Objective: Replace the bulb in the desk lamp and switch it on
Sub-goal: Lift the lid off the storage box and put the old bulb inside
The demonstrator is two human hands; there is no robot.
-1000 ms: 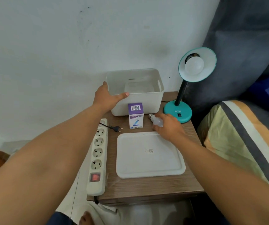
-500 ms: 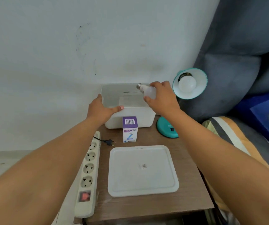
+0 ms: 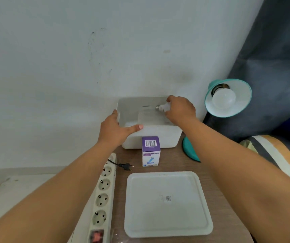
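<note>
A teal desk lamp [image 3: 228, 98] stands at the table's back right, its shade facing me with a white bulb [image 3: 224, 100] screwed in; its round base [image 3: 189, 151] shows past my right forearm. My right hand [image 3: 180, 109] grips a second white bulb [image 3: 162, 107], screw cap pointing left, inside the open white bin [image 3: 151, 137]. My left hand [image 3: 116, 130] holds the bin's front left rim, thumb along the edge. A purple and white bulb box [image 3: 150, 151] stands upright in front of the bin.
A white lid [image 3: 167, 204] lies flat on the wooden table [image 3: 224, 214]. A white power strip [image 3: 102, 199] with a red switch runs along the table's left edge; a loose black plug [image 3: 125, 166] lies beside it. A wall is behind, bedding on the right.
My right hand picked the loose bulb up off the table, carried it over the bin and has now lowered it inside. My left hand stayed on the bin's rim.
</note>
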